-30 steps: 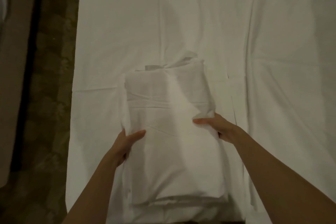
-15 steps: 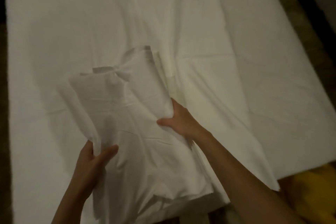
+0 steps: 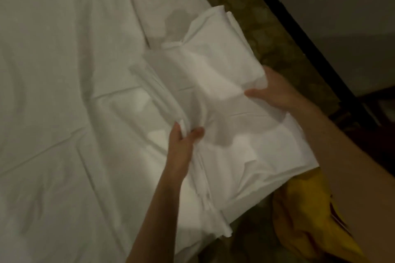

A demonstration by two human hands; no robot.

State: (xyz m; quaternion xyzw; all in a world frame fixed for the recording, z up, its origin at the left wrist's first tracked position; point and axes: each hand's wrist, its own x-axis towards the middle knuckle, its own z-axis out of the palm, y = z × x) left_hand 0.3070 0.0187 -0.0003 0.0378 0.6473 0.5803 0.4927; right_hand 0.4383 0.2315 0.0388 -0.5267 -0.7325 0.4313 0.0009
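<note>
left hand and right hand each pinch the folded sheet, now swung from mid bed to its right edge, probably being carried off.

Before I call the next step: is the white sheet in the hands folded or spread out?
Folded: the white sheet shows stacked, layered edges, gripped by the left hand and right hand.

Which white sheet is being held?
The folded sheet. The left hand and the right hand grip its edges. The bed sheet is white too, but it lies spread flat with no hand on it.
</note>
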